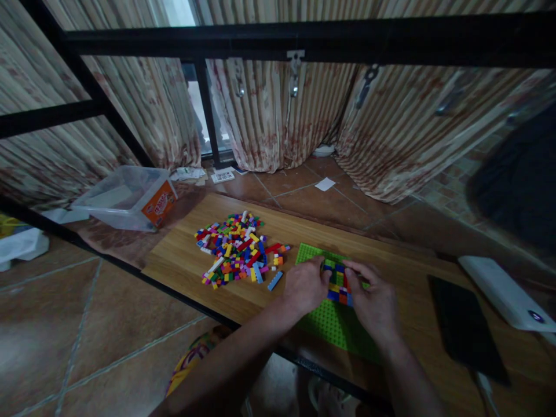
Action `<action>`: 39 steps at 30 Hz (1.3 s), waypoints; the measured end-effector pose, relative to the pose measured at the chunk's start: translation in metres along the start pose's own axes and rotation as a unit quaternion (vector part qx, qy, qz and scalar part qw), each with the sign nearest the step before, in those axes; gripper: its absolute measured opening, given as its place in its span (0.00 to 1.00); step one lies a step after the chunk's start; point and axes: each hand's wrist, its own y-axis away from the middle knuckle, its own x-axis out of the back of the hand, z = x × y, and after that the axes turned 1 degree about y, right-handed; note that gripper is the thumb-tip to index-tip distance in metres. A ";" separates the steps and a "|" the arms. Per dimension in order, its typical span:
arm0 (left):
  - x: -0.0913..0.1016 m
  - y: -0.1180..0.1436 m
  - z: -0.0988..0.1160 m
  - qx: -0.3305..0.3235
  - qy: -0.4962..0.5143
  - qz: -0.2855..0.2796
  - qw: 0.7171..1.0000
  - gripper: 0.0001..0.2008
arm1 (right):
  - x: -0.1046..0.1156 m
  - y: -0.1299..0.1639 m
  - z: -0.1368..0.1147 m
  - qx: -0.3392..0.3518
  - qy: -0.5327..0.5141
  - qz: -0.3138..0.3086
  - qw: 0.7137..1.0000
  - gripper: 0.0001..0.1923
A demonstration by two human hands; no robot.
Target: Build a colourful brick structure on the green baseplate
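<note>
A green studded baseplate (326,322) lies on the wooden table under both my hands. On it sits a flat block of joined toy bricks (337,294) in blue, yellow, red and orange. My left hand (306,285) is closed at the left side of these bricks, fingertips and thumb against them. From the right side, my right hand (374,298) touches the same bricks with its thumb and curled fingers. Whether a single loose brick is pinched in either hand is hidden by the fingers. A light blue long brick (275,281) lies left of the baseplate.
A heap of mixed loose bricks (234,249) covers the table's left part. Beyond it stands a clear plastic box (117,200) with an orange label. To the right lie a black tablet (467,327) with a cable and a white device (504,289). A black metal bar (304,43) crosses above.
</note>
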 end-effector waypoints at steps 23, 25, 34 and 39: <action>0.064 -0.028 -0.078 0.061 0.364 0.202 0.907 0.19 | -0.070 0.045 -0.061 0.199 0.054 -0.223 0.953 0.20; 0.064 -0.027 -0.078 0.061 0.367 0.195 0.908 0.19 | -0.078 0.041 -0.061 0.198 0.072 -0.233 0.950 0.23; 0.067 -0.021 -0.064 0.061 0.375 0.154 0.912 0.18 | -0.087 0.032 -0.067 0.167 0.144 -0.251 0.943 0.22; 0.068 -0.018 -0.062 0.061 0.360 0.137 0.921 0.19 | -0.087 0.031 -0.069 0.172 0.161 -0.227 0.945 0.17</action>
